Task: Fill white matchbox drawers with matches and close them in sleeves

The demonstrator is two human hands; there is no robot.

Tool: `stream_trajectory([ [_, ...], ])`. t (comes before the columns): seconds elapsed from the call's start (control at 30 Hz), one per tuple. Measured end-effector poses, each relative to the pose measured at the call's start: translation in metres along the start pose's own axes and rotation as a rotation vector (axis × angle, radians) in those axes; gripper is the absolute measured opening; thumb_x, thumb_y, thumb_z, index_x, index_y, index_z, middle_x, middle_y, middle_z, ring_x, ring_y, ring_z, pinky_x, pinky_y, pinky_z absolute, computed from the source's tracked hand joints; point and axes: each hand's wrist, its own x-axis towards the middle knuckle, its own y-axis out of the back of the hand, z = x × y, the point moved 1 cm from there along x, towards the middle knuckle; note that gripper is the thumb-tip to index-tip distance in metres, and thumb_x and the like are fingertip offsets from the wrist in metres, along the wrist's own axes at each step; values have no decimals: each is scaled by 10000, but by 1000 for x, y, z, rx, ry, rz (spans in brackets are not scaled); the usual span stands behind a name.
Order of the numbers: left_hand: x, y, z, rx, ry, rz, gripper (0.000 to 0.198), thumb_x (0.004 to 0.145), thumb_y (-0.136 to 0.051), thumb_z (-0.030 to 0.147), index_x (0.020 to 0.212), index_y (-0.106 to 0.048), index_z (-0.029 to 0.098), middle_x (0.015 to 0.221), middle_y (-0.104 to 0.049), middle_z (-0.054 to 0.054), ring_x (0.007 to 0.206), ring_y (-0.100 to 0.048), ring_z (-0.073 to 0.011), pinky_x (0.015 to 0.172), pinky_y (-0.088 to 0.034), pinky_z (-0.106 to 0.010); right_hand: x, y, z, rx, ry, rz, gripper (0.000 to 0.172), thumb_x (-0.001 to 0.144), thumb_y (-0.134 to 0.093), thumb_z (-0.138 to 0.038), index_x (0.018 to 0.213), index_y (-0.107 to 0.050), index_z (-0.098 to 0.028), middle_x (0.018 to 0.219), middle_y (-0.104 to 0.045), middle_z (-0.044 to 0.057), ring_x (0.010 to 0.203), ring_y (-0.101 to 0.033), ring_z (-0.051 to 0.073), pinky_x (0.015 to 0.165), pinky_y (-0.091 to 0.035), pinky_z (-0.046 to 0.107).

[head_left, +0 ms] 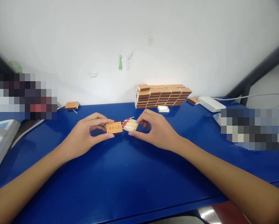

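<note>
Between thumb and fingers, my left hand (87, 132) grips an orange matchbox sleeve (114, 128) with red characters on its top. My right hand (154, 127) pinches the right end of a small white matchbox tray (136, 127). Red-tipped matches (130, 124) fill that tray, and a few lie askew and stick out over its edge. The tray's left end meets or lies just beside the sleeve's right end; I cannot tell whether it is inside. Both pieces are held above the blue table (121, 174).
Against the wall stands a stack of matchboxes (164, 96), with a white tray (163, 109) before it. Single matchboxes lie left (71, 105) and right (194, 100), a loose match (75, 111) by the left one. A white device (211, 104) with a cable sits at the right.
</note>
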Motion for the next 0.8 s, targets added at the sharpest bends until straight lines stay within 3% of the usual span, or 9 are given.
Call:
stream_trajectory([
  [0.3, 1, -3, -1, -206, 106, -13, 445, 842, -898, 461, 1250, -818, 304, 1282, -717, -70, 1073, -771, -250, 1046, -663, -434, 1, 0, -3, 96, 17, 18, 320, 860, -889, -436, 929, -677, -207, 909, -623, 12, 750, -565, 150, 645, -465, 304],
  [0.57, 4, -4, -2, -385, 197, -12, 453, 782, -950, 400, 1193, -830, 251, 1292, -766, -97, 1137, -777, -287, 1018, -666, -394, -1, 4, -6, 146, 68, -50, 348, 855, -885, -444, 950, -646, -210, 966, -637, 15, 753, -578, 139, 667, -497, 299],
  [0.8, 5, -2, -1, -390, 340, -93, 695, 723, -979, 416, 1342, -751, 197, 1049, -848, -118, 921, -819, -281, 862, -700, -407, 0, 5, -5, 194, 29, -77, 328, 875, -855, -474, 992, -683, -221, 1015, -667, 40, 771, -613, 155, 672, -522, 307],
])
